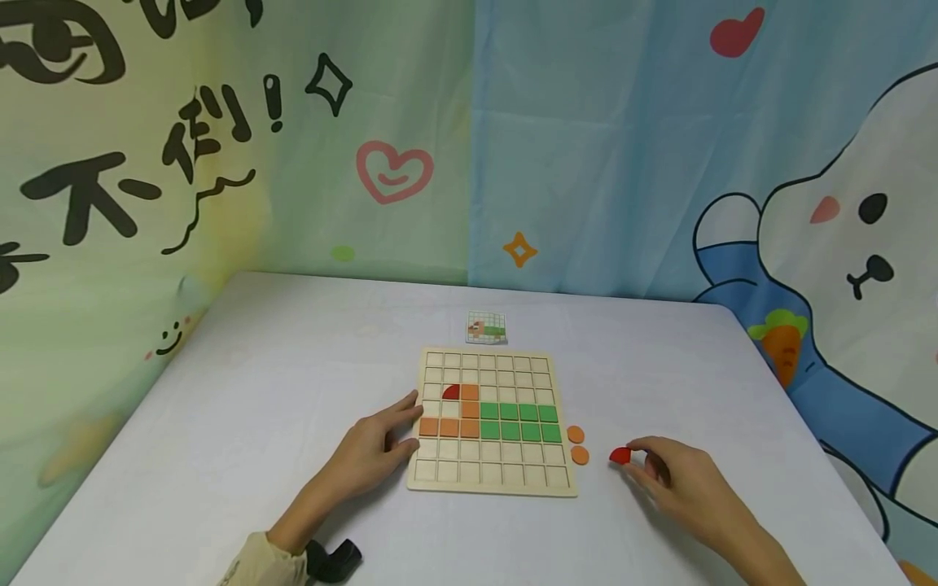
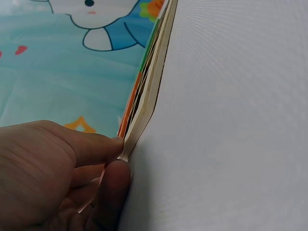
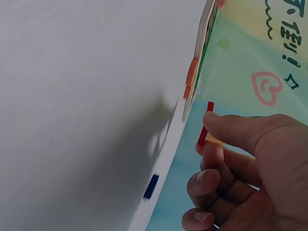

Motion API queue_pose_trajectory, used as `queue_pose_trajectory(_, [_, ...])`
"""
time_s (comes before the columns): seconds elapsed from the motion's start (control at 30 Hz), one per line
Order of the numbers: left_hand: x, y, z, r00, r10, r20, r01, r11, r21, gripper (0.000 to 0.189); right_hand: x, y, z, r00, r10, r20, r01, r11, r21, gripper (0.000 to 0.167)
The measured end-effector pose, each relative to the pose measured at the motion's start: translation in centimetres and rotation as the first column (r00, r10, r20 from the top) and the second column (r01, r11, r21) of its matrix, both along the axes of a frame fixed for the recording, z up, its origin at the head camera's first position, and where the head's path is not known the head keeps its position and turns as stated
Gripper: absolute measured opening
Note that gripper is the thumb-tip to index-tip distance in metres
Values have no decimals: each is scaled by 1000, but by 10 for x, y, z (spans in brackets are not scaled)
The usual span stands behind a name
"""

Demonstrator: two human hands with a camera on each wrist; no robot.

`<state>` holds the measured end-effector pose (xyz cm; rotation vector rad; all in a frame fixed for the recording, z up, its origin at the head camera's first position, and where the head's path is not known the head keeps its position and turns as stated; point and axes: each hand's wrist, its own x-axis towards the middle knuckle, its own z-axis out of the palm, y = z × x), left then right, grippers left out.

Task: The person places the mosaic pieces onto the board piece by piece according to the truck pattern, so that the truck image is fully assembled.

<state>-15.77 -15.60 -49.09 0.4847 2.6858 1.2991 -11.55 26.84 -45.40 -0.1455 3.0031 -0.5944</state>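
My right hand (image 1: pixel 689 488) pinches a small red quarter-round tile (image 3: pixel 207 126) between thumb and forefinger, right of the board and above the table. The wooden grid board (image 1: pixel 491 480) lies flat in the middle of the table. Its cells hold orange square tiles (image 1: pixel 449 427), a block of green square tiles (image 1: pixel 519 422) and one red quarter-round tile (image 1: pixel 451 392). At the board's left edge, my left hand (image 1: pixel 370 452) rests with relaxed fingers, forefinger and thumb against the rim. Two orange round tiles (image 1: pixel 577 444) lie just off the board's right edge.
Behind the board lies a small picture card (image 1: pixel 486 327) with a gridded pattern. A black strap-like object (image 1: pixel 335 561) is at the left wrist. In the right wrist view a small dark blue piece (image 3: pixel 151 186) shows near the table's edge. A printed curtain (image 1: pixel 586 163) hangs behind.
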Motion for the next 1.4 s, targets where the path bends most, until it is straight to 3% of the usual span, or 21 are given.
queue_pose_trajectory(0.43, [0,-1,-1,1000,-4,-4,4,1000,1,54,-8,-29,5,986,114,-125,-120,992,-40,26])
queue_pose_trajectory(0.83, [-2,-2,-4,1000,-5,-1,5,1000,-9,55,-23,-51,4,973,189,-133,-204,973,-106,25])
queue_pose_trajectory(1.1, [-2,-1,-5,1000,-3,-11,3,1000,-3,54,-31,-63,2,951,240,-194,-267,956,-125,21])
queue_pose_trajectory(1.4, [-1,0,-3,1000,10,-9,-10,1000,12,53,-41,-77,4,946,269,-181,-295,945,-139,25])
